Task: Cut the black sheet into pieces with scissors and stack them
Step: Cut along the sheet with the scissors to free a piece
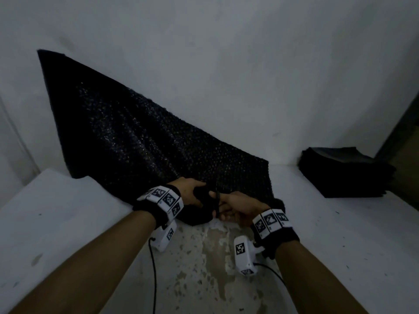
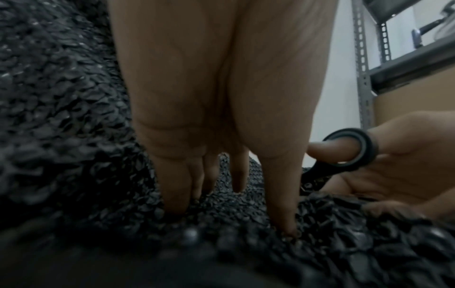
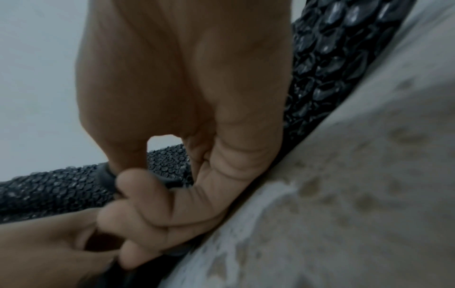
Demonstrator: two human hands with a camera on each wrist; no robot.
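Note:
A large black bubble-textured sheet (image 1: 140,141) leans against the wall, and its lower end spreads onto the white table (image 1: 68,211). My left hand (image 1: 192,196) grips the bunched near edge of the sheet; in the left wrist view the fingers (image 2: 172,185) and thumb dig into the sheet (image 2: 61,117). Just to the right, my right hand (image 1: 238,207) holds black scissors (image 1: 217,202) upright against the sheet's edge. Its thumb passes through a handle ring of the scissors (image 2: 354,150). The right hand's fingers (image 3: 147,204) curl round the handle (image 3: 105,175). The blades are hidden.
A stack of cut black pieces (image 1: 347,173) sits at the table's back right, near the wall. The table's front middle has a worn, stained patch (image 1: 204,257). Cables hang from both wrist cameras. A metal shelf rack (image 2: 362,58) stands to the right.

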